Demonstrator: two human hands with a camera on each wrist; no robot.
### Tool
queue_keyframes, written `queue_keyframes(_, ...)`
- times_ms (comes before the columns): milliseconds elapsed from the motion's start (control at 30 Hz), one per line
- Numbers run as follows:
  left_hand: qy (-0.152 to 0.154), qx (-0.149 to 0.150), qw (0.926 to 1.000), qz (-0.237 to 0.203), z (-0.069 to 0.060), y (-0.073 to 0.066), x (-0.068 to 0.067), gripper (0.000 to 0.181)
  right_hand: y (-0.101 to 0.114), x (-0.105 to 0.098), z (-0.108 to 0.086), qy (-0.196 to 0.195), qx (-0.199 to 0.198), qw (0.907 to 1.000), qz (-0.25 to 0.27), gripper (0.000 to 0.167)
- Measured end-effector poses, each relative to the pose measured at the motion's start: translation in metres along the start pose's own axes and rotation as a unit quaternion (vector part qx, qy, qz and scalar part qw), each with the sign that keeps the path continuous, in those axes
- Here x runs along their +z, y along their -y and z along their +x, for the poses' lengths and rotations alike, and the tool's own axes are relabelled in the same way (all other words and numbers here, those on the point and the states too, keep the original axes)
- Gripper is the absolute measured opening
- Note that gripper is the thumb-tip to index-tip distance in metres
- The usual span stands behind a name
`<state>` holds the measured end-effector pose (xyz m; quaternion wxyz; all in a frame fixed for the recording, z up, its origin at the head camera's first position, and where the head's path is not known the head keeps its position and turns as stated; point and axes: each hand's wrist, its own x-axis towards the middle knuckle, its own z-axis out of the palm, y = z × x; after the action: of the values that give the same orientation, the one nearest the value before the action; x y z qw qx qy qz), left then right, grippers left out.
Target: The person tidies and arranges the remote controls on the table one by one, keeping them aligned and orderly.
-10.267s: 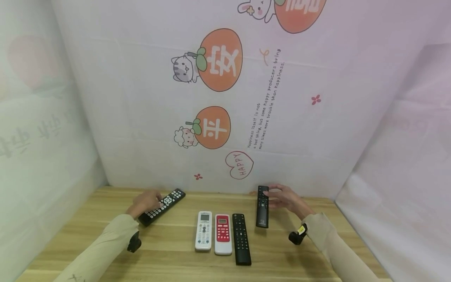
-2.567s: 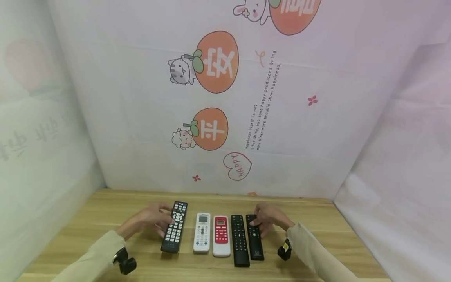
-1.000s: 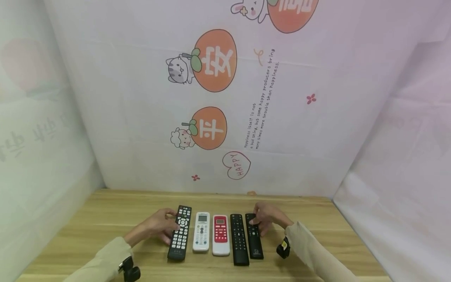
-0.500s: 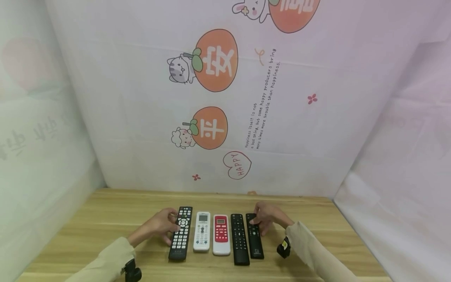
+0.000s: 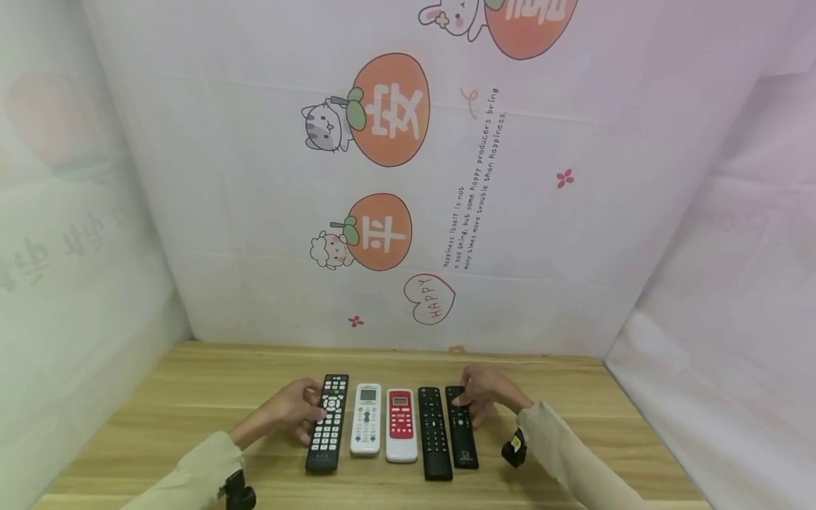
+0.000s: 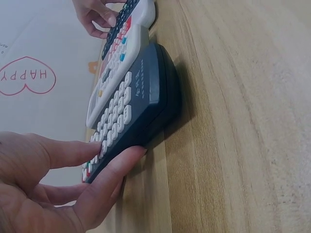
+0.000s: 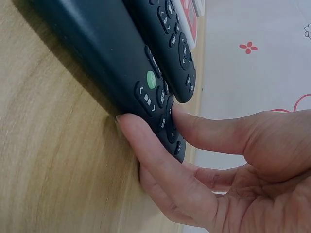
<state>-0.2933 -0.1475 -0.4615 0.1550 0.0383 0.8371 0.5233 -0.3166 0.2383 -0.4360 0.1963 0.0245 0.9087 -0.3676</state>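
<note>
Five remotes are avoided as a count; several remote controls lie side by side in a row on the wooden table. At the left end is a black remote control with white buttons [image 5: 326, 432]; my left hand [image 5: 295, 409] pinches its left edge, thumb on the buttons and fingers along the side, as the left wrist view shows. At the right end lies a smaller black remote control [image 5: 464, 443]. My right hand [image 5: 483, 391] grips its upper end, thumb on top and fingers against its right side in the right wrist view.
Between the held remotes lie a white remote [image 5: 365, 428], a red-and-white remote [image 5: 401, 425] and a long black remote [image 5: 435, 439]. The wooden table [image 5: 210, 382] meets a printed white cloth wall [image 5: 510, 304] at the back, with cloth walls on both sides.
The left black remote was slanted far left and now stands straight beside the white one. The right remote came down and left to the row's end. The last half second shows almost no movement.
</note>
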Motion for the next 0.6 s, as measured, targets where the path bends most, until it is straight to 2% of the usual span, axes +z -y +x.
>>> queue_keyframes(167,0.000,-0.002,1.0000,0.002,0.0001,-0.0006,-0.0001,0.061,0.0011,-0.0003,-0.0007,0.001,0.005,0.9999,0.010,0.029)
queue_keyframes(400,0.000,-0.004,1.0000,0.002,0.0005,0.0005,-0.0001,0.060,0.0036,-0.0003,0.0021,-0.005,0.019,0.9993,-0.032,0.030)
queue_keyframes(600,0.000,-0.004,1.0000,0.002,-0.0006,0.0009,-0.0013,0.059,0.0031,-0.0024,0.0022,-0.002,0.012,0.9996,-0.024,0.030)
